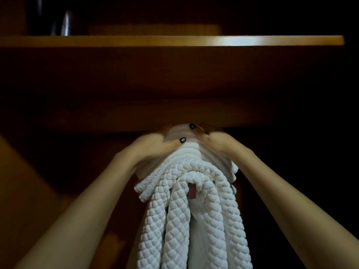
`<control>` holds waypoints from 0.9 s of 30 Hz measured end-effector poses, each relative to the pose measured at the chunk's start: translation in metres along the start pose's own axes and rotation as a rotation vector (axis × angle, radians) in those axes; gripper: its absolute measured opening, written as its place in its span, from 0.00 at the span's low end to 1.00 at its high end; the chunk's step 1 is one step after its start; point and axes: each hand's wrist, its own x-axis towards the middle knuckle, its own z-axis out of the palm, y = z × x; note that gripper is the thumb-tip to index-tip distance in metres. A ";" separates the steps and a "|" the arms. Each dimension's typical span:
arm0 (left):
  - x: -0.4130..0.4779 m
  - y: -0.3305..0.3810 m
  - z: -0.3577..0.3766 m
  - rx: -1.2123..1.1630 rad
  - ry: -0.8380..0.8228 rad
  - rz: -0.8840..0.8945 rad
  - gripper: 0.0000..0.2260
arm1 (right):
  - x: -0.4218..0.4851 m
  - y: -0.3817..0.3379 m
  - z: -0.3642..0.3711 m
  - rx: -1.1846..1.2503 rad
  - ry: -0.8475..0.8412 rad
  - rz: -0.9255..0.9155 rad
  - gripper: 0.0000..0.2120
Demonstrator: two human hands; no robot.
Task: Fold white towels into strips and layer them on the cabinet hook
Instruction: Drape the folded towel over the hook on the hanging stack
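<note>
Several white quilted towels, folded into strips, hang in layers one over another inside a dark wooden cabinet. Whatever they hang from is hidden under them, apart from a small dark reddish piece showing at the centre of the loops. My left hand grips the top of the towel bundle from the left, thumb over the front. My right hand grips the same top from the right, with a dark-nailed finger over the crown. Both forearms reach up from the lower corners.
A wooden shelf edge runs across the upper view, with a dark shiny object standing on it at the left. A second wooden board sits just above the hands. The cabinet interior is very dark.
</note>
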 end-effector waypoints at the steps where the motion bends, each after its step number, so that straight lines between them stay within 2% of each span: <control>1: 0.000 -0.001 -0.001 0.002 0.011 0.013 0.35 | -0.001 -0.003 -0.001 0.000 -0.010 -0.004 0.38; 2: -0.001 -0.002 -0.002 0.006 0.030 0.020 0.36 | -0.003 -0.004 -0.001 -0.002 -0.013 0.004 0.39; 5: -0.004 -0.003 -0.005 -0.051 0.113 0.022 0.27 | -0.012 -0.009 -0.005 -0.059 0.053 -0.013 0.38; 9: -0.015 -0.005 -0.021 -0.033 0.167 0.064 0.20 | -0.026 -0.021 -0.016 -0.185 0.161 0.048 0.23; 10: -0.020 -0.004 -0.026 -0.025 0.167 0.102 0.21 | -0.032 -0.027 -0.020 -0.221 0.178 0.059 0.21; 12: -0.034 0.001 -0.036 -0.015 0.178 0.156 0.25 | -0.048 -0.042 -0.026 -0.279 0.202 0.046 0.22; 15: -0.060 0.015 -0.043 -0.018 0.211 0.221 0.22 | -0.081 -0.061 -0.033 -0.315 0.203 0.021 0.25; 19: -0.110 0.037 -0.038 -0.083 0.225 0.328 0.19 | -0.153 -0.073 -0.039 -0.381 0.092 0.118 0.27; 22: -0.161 0.061 -0.008 -0.162 0.278 0.409 0.17 | -0.231 -0.070 -0.036 -0.380 0.107 0.172 0.27; 24: -0.197 0.081 0.024 -0.206 0.261 0.465 0.16 | -0.292 -0.060 -0.034 -0.369 0.086 0.249 0.27; 27: -0.249 0.120 0.075 -0.301 0.165 0.515 0.16 | -0.387 -0.037 -0.041 -0.358 -0.038 0.425 0.28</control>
